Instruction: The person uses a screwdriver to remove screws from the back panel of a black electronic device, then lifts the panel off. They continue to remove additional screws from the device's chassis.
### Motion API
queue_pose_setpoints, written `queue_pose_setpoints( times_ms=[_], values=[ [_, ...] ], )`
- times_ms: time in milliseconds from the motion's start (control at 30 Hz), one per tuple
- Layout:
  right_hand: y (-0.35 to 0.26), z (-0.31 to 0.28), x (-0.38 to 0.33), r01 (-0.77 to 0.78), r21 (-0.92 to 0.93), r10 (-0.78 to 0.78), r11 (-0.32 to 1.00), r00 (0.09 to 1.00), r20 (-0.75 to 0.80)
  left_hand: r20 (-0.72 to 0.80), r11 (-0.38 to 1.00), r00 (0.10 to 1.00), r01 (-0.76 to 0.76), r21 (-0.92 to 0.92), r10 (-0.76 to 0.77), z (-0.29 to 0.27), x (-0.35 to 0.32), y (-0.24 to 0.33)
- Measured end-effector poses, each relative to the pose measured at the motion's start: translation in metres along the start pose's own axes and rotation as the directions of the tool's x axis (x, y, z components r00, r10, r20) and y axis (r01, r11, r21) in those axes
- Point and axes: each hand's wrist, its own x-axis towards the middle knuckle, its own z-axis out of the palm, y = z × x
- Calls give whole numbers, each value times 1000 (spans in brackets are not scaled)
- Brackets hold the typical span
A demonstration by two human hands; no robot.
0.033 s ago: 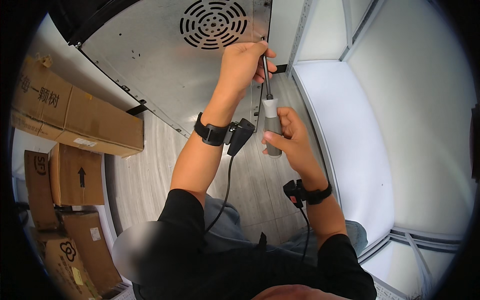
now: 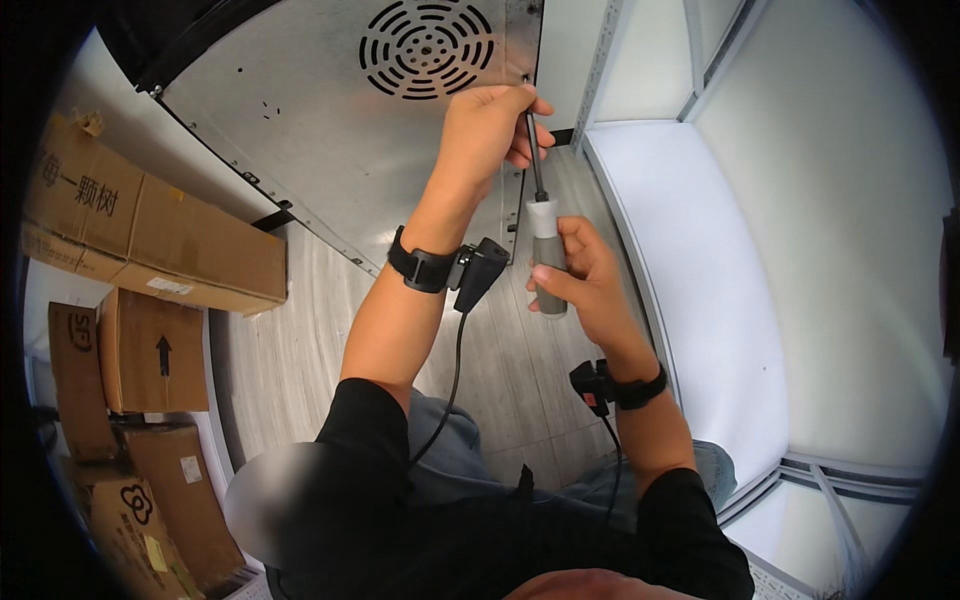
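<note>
A screwdriver point(image 2: 548, 250) with a grey, pale-collared handle and a long dark shaft points away from me. My right hand point(image 2: 585, 275) is closed around its handle, the thumb lying across the grip. Farther up, my left hand point(image 2: 490, 125) pinches the shaft close to its far end, thumb and forefinger together, other fingers curled behind. Those fingertips are beside the right edge of a bare metal panel point(image 2: 330, 150), just below a small dark screw or hole point(image 2: 526, 77). The fingers hide the screwdriver's tip, so I cannot tell whether it touches the panel.
Round slotted vents point(image 2: 427, 50) are cut in the panel. Cardboard boxes point(image 2: 160, 350) are stacked along the left. To the right runs a long white shelf point(image 2: 690, 270) with a metal frame. Black straps point(image 2: 425, 268) with cabled devices sit on both my wrists. Below is a wood-look floor point(image 2: 300, 360).
My right hand and the screwdriver handle have shifted very slightly to the right, tilting the shaft a little. My left hand stays in place.
</note>
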Motion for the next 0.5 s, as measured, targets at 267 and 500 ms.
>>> queue_pose_setpoints(
  times_ms=[267,500],
  values=[
    [-64,-62,-37,-165,11,166,986,980,-108,106,982,992,-41,-185,61,41,-12,5],
    [-153,-113,-80,-218,-320,138,922,957,-253,367,827,899,12,-563,237,89,-16,-14]
  ],
)
